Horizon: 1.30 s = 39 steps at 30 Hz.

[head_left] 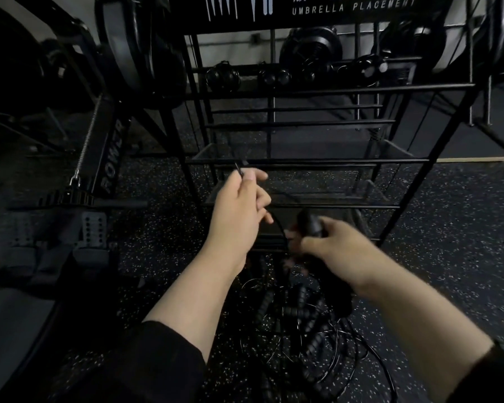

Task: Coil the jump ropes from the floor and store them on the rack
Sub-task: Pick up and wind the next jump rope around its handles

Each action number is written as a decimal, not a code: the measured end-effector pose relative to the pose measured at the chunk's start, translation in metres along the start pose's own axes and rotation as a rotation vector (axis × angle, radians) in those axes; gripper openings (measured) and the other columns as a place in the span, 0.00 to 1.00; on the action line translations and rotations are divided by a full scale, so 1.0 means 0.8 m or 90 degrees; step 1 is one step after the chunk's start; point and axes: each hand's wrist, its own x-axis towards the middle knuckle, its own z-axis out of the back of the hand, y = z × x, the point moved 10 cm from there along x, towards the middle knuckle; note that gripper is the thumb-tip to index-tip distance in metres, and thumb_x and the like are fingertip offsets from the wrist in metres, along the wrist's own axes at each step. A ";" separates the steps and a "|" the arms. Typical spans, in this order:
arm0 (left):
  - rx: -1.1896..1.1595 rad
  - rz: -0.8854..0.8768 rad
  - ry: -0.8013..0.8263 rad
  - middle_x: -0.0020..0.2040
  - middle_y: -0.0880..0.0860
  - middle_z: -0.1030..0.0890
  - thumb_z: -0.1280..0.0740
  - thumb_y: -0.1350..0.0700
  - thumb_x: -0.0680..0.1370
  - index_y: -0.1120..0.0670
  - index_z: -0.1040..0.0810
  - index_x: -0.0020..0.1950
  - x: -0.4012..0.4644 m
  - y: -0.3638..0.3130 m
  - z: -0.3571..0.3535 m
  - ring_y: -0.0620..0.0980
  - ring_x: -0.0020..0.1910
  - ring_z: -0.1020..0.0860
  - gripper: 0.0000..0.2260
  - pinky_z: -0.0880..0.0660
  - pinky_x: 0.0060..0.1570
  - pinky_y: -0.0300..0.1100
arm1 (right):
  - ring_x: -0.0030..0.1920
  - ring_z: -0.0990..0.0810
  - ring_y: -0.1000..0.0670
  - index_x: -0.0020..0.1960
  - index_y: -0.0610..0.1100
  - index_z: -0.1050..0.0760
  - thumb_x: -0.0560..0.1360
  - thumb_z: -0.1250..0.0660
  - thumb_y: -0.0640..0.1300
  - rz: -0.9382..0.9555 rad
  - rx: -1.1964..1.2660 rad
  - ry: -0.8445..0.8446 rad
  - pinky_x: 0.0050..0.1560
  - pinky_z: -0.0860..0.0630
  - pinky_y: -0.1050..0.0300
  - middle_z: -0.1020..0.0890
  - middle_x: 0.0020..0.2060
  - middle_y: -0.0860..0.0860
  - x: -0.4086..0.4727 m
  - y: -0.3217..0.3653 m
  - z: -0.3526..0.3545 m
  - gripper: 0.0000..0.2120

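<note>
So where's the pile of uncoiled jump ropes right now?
On the speckled floor at bottom centre, the jump ropes lie below the right hand, before the rack.

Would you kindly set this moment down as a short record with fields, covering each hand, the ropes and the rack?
left hand: pinches a thin black cord, raised before the rack
right hand: grips a black rope handle
cord: runs between the two hands
floor pile: tangled jump ropes beneath the forearms
rack: black wire shelves, directly ahead
left of rack: rowing machine
</note>
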 end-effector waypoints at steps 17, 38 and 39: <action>0.335 0.242 0.431 0.52 0.54 0.18 0.40 0.60 0.84 0.56 0.22 0.62 -0.053 0.080 -0.047 0.47 0.36 0.20 0.10 0.26 0.33 0.42 | 0.29 0.24 0.50 0.50 0.43 0.25 0.79 0.34 0.33 0.166 0.240 -0.106 0.31 0.25 0.59 0.18 0.33 0.46 -0.005 0.073 0.020 0.06; -0.190 0.038 0.069 0.33 0.50 0.35 0.47 0.51 0.88 0.54 0.21 0.63 -0.008 -0.023 0.006 0.45 0.28 0.39 0.16 0.30 0.32 0.41 | 0.30 0.21 0.48 0.49 0.43 0.24 0.76 0.26 0.39 0.046 -0.183 -0.033 0.31 0.25 0.57 0.15 0.37 0.44 0.034 -0.020 -0.028 0.07; -0.232 0.047 0.076 0.33 0.50 0.35 0.47 0.51 0.88 0.54 0.21 0.64 -0.009 -0.025 0.006 0.45 0.28 0.39 0.16 0.30 0.32 0.41 | 0.29 0.21 0.49 0.48 0.46 0.24 0.76 0.26 0.41 0.042 -0.215 -0.043 0.31 0.25 0.57 0.14 0.37 0.44 0.035 -0.021 -0.026 0.07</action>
